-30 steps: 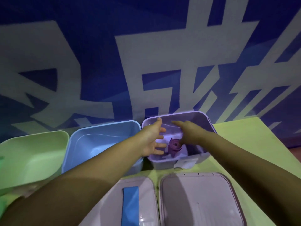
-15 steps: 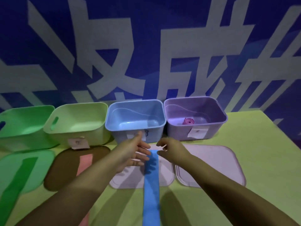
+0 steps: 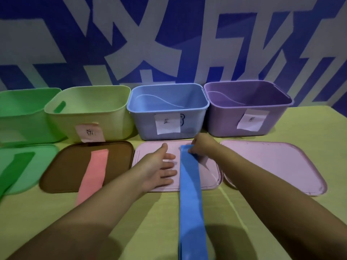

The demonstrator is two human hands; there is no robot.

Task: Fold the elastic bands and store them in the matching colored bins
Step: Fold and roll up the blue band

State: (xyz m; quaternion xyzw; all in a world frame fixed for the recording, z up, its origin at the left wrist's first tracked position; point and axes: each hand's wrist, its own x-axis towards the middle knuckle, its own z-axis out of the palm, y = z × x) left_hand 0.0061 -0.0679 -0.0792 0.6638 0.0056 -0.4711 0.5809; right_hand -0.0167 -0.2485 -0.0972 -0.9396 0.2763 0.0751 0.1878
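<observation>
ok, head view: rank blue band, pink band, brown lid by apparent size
1. brown lid: largest area in frame.
2. blue band: longest strip, though it runs toward the camera, which inflates it.
3. pink band: shortest. True band lengths may match; cannot tell.

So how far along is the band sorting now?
Done: nothing visibly stored from this angle. In hand: the right hand pinches the blue band's far end; the left hand lies flat beside it. Left: pink band and green band lie unfolded.

Green bin (image 3: 22, 113) and blue band (image 3: 191, 212) run off-frame.
</observation>
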